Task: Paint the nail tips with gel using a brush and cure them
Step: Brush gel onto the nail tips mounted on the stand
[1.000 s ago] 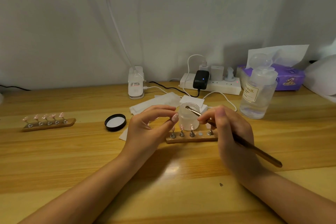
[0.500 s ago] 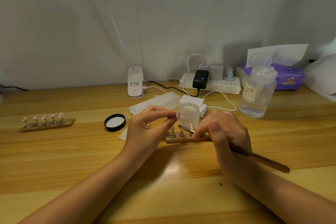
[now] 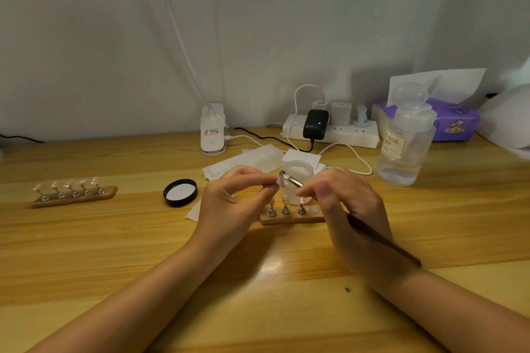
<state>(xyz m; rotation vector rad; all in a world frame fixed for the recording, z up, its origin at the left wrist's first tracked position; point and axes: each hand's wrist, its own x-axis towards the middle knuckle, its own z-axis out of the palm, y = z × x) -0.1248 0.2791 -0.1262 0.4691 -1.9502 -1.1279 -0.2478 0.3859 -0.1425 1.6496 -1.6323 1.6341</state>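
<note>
My left hand [image 3: 235, 203] pinches a pink nail tip [image 3: 280, 180] on its small stand, lifted above the near wooden holder [image 3: 289, 218]. My right hand [image 3: 347, 209] grips a dark-handled brush [image 3: 384, 241] like a pen; its metal tip touches the nail tip in front of the open gel jar [image 3: 296, 180]. Three nail tip stands remain upright on the near holder. A second wooden holder [image 3: 74, 195] with several pink nail tips lies at the left. The white curing lamp [image 3: 212, 132] stands at the back by the wall.
The jar's black lid [image 3: 180, 192] lies left of my hands. White wipes [image 3: 252, 162] lie behind the jar. A power strip [image 3: 329, 130] with chargers and cables, a clear liquid bottle [image 3: 404, 149] and a purple tissue box [image 3: 453, 120] stand at the back right.
The brush tip dipped low toward the holder, then rose again to the nail tip pinched in my left hand. My left hand stayed nearly in place.
</note>
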